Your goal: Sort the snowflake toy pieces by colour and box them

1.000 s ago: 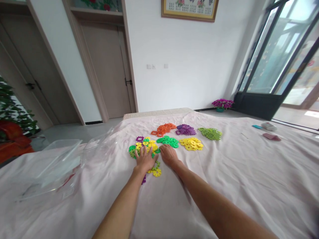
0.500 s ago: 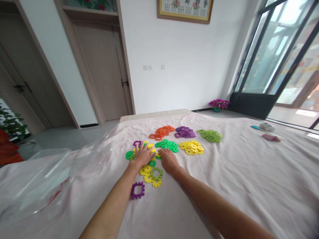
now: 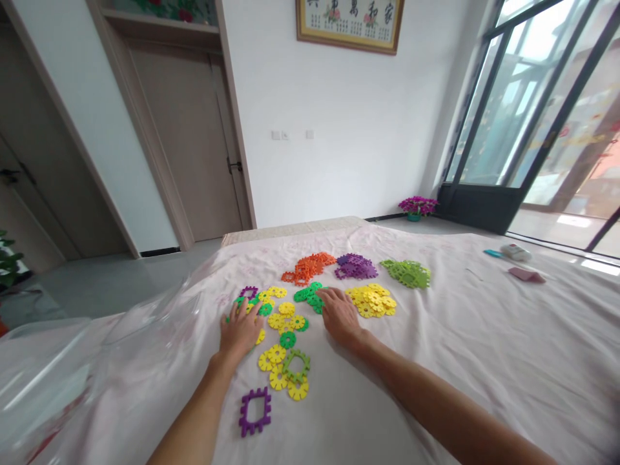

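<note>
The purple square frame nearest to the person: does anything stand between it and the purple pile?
Yes: a light-green frame lies first in the straight path, then the right hand, at the green pile.

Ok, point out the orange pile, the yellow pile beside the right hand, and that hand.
Orange pile (image 3: 310, 266), head view: middle of the heap.
Yellow pile (image 3: 372, 301), head view: middle of its upper surface.
Right hand (image 3: 340, 314), head view: back of the hand.

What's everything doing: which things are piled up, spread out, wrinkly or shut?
Left hand: spread over loose pieces
Right hand: covering part of green pile
Loose pieces: scattered
Green pile: heaped, partly covered
Orange pile: heaped
Purple pile: heaped
Lime pile: heaped
Yellow pile: heaped
Brown door: shut
Tablecloth: wrinkled
</note>
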A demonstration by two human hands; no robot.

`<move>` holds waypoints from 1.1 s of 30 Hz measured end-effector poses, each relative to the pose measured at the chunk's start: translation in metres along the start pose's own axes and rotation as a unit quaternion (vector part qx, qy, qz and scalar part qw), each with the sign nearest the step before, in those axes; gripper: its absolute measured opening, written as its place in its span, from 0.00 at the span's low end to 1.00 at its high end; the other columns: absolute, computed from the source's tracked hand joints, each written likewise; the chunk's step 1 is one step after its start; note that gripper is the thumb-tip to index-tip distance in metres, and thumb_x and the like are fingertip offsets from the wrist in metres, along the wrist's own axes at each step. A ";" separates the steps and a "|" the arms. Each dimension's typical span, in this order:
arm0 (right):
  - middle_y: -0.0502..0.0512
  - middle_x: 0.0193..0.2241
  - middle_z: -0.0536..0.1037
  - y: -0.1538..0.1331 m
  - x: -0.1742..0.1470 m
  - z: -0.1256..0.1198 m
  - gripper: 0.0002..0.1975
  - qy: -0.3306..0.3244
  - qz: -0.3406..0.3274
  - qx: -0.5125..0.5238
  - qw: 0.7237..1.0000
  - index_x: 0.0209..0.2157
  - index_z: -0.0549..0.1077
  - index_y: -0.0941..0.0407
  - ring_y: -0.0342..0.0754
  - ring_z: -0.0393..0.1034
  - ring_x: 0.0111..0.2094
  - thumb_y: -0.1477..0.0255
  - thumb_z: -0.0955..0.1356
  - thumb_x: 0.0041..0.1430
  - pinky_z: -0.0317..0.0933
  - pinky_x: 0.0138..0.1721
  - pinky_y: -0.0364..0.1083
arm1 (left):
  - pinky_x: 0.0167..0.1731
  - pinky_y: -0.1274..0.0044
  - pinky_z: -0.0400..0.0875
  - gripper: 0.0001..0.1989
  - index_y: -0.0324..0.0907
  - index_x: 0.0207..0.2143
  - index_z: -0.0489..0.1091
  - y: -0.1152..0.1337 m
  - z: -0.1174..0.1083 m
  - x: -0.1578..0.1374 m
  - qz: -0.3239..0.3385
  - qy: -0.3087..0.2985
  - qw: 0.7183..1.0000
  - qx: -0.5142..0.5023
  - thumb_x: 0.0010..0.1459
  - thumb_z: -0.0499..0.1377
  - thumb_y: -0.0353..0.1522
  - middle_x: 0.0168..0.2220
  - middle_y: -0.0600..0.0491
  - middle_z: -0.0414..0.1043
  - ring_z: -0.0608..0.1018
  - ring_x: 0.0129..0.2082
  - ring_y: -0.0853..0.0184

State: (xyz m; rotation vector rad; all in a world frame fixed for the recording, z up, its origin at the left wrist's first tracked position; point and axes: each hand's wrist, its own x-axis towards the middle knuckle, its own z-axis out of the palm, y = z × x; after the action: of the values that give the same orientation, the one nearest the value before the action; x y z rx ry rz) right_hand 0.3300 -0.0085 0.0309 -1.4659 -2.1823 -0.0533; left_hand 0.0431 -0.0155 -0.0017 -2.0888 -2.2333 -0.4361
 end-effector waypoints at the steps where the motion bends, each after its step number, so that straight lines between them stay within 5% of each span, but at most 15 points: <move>1: 0.57 0.60 0.71 0.013 0.004 -0.004 0.24 0.001 0.018 -0.024 1.000 0.59 0.70 0.52 0.57 0.57 0.62 0.78 0.61 0.62 0.51 0.60 0.57 | 0.60 0.48 0.52 0.24 0.55 0.61 0.66 -0.001 0.001 -0.001 0.003 0.010 1.000 0.006 0.64 0.48 0.41 0.68 0.45 0.57 0.58 0.67 0.46; 7: 0.57 0.61 0.69 0.078 0.007 -0.014 0.20 -0.050 0.067 -0.110 0.990 0.57 0.71 0.49 0.66 0.45 0.67 0.63 0.62 0.66 0.35 0.61 0.73 | 0.60 0.54 0.57 0.23 0.56 0.60 0.67 0.000 0.004 0.000 0.010 0.027 0.999 0.039 0.64 0.50 0.41 0.66 0.47 0.60 0.61 0.66 0.49; 15: 0.59 0.53 0.74 0.109 0.003 -0.023 0.20 -0.065 0.098 -0.121 0.986 0.52 0.74 0.50 0.60 0.62 0.55 0.60 0.58 0.68 0.51 0.54 0.62 | 0.60 0.61 0.58 0.22 0.54 0.60 0.68 0.002 0.000 -0.001 0.022 0.031 0.997 0.068 0.65 0.49 0.39 0.65 0.48 0.62 0.63 0.65 0.54; 22: 0.62 0.53 0.73 0.142 0.006 -0.033 0.19 -0.077 0.163 -0.145 0.973 0.51 0.74 0.51 0.61 0.61 0.56 0.61 0.60 0.65 0.51 0.55 0.60 | 0.59 0.63 0.60 0.22 0.54 0.59 0.69 0.002 0.000 -0.001 0.030 0.042 0.995 0.081 0.65 0.49 0.39 0.65 0.49 0.63 0.65 0.64 0.56; 25: 0.63 0.61 0.65 0.144 0.029 -0.027 0.27 -0.060 0.186 -0.148 0.969 0.60 0.67 0.52 0.63 0.52 0.63 0.57 0.63 0.62 0.47 0.59 0.62 | 0.59 0.63 0.60 0.22 0.53 0.59 0.70 0.002 0.002 0.000 0.029 0.048 0.995 0.084 0.65 0.50 0.38 0.64 0.49 0.64 0.65 0.64 0.56; 29: 0.64 0.71 0.43 0.134 0.074 -0.002 0.44 -0.067 0.235 -0.131 0.961 0.69 0.49 0.51 0.67 0.34 0.70 0.48 0.65 0.57 0.40 0.62 0.67 | 0.59 0.62 0.60 0.22 0.53 0.59 0.70 0.003 0.003 0.000 0.027 0.052 0.995 0.080 0.65 0.50 0.38 0.64 0.49 0.65 0.65 0.64 0.53; 33: 0.59 0.72 0.33 0.132 0.106 0.029 0.43 -0.099 0.279 -0.114 0.949 0.70 0.45 0.46 0.69 0.23 0.70 0.44 0.61 0.59 0.33 0.58 0.78 | 0.59 0.61 0.61 0.21 0.52 0.58 0.70 0.003 0.002 -0.001 0.041 0.059 0.995 0.069 0.65 0.50 0.37 0.63 0.48 0.65 0.65 0.63 0.53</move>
State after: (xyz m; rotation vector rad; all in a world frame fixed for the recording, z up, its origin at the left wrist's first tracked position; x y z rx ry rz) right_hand 0.4038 0.1456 0.0193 -2.2575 -1.8686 0.0408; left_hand 0.0462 -0.0158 -0.0033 -2.0209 -2.0443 -0.3786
